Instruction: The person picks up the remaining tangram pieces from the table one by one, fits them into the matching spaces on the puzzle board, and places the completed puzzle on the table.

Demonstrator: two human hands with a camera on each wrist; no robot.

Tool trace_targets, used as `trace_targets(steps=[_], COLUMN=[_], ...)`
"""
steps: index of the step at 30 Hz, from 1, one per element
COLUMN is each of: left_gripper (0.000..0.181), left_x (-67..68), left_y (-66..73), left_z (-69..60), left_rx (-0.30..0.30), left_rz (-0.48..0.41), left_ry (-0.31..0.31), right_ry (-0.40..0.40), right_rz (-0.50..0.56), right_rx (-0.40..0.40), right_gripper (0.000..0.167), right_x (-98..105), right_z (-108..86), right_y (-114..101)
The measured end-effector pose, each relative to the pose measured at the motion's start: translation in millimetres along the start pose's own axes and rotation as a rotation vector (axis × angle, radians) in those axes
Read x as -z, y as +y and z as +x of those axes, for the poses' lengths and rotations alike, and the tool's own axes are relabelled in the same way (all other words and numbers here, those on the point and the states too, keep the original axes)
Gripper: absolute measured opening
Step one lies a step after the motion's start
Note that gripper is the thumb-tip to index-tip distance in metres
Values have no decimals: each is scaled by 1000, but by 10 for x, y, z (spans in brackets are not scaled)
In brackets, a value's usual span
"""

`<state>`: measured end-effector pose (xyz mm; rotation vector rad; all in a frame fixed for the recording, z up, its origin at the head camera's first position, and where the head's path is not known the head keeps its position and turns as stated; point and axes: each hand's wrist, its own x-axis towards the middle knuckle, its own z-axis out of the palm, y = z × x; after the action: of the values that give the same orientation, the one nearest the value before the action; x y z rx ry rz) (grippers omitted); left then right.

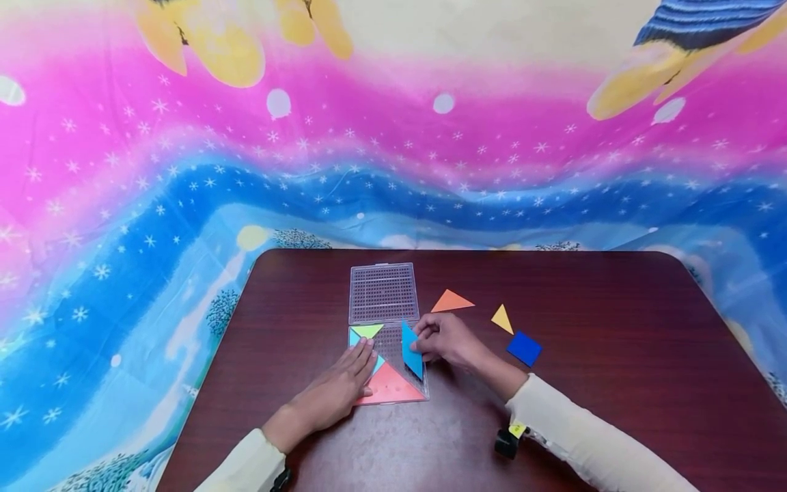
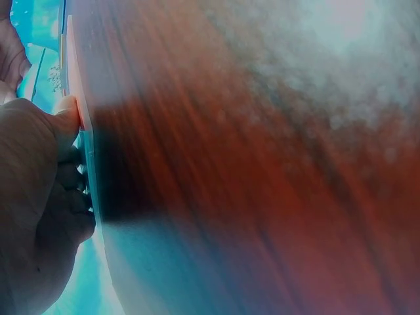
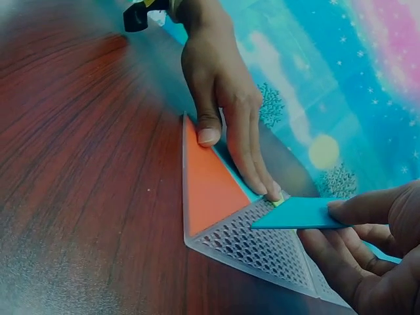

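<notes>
My right hand (image 1: 449, 338) pinches a blue tangram parallelogram (image 3: 298, 213) between thumb and fingers, tilted above the right side of a clear plastic case (image 1: 390, 336). In the right wrist view its free end hangs over the bare perforated base. My left hand (image 1: 335, 386) rests on pieces lying in the case, its fingers extended. A large coral-orange triangle (image 1: 396, 387) fills the near part, and a small lime green triangle (image 1: 367, 331) lies at the far edge. Between them, a light blue piece (image 1: 353, 337) is partly hidden under the left fingers.
The perforated lid (image 1: 384, 292) lies opened behind the base. To the right are an orange triangle (image 1: 451, 301), a small yellow triangle (image 1: 502, 319) and a dark blue square (image 1: 525, 348) on the brown table (image 1: 615, 328). A patterned cloth (image 1: 393, 150) hangs beyond the table.
</notes>
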<state>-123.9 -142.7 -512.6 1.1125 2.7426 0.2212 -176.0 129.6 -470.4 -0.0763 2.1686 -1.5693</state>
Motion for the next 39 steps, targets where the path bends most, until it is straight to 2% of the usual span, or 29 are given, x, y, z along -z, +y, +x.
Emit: trace_targets(steps=[11,17,26,29,34,39], left_gripper=[63,63,64,60,54,48], left_x=[21,10,16,35,66,41], left_y=[24,22,5,1,-8,21], left_z=[13,21,13,2,-8,9], left_rx=[1,10,24,-5,-89,-159], left_rz=[-5,-18,-35,-28,-4,16], left_ry=[-6,-6,33,47,76,110], right_ry=[18,35,59,68,70,98], right_rz=[-49,-63,-90,-109,-116,-149], right_rx=[-49,-45,-24,-21,-11,-40], right_gripper=[16,16,16,16,15,15], right_x=[-108,-139,-197,-207,-228,-252], right_z=[9,-16,-23,-20,-32,-33], right_y=[91,133,181,197,232,246])
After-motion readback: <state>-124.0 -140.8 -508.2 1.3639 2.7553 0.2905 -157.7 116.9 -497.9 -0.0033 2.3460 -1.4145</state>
